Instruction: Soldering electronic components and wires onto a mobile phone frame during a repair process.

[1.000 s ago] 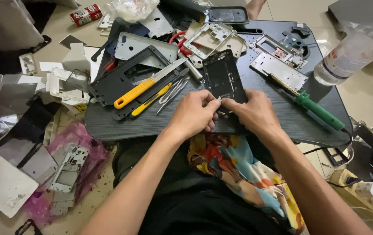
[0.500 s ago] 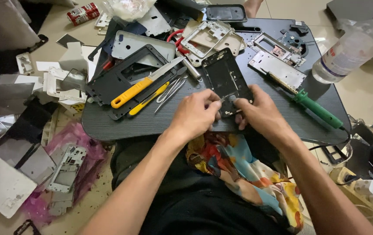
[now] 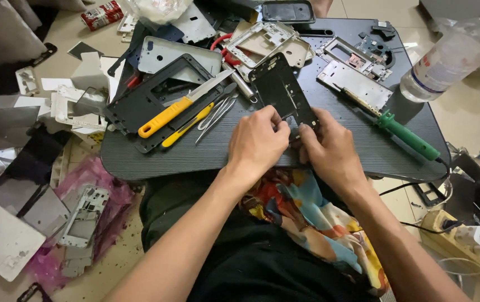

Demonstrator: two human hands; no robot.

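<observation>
While both hands grip its near end, the black phone frame [image 3: 282,89] lies on the dark bench [image 3: 156,156]. Left hand [image 3: 256,142] and right hand [image 3: 329,151] pinch it. Left of the frame lies a yellow-handled knife [image 3: 181,106]; right of it, a green-handled soldering iron [image 3: 405,134]

Makeshift phone-repair spot on a floor, soldering iron [image 3: 408,134], scattered phone frames [image 3: 262,40], tweezers [image 3: 216,114]

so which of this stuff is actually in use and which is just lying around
In use:
left hand
right hand
black phone frame

Lying about:
yellow-handled knife
tweezers
green soldering iron
plastic bottle
</observation>
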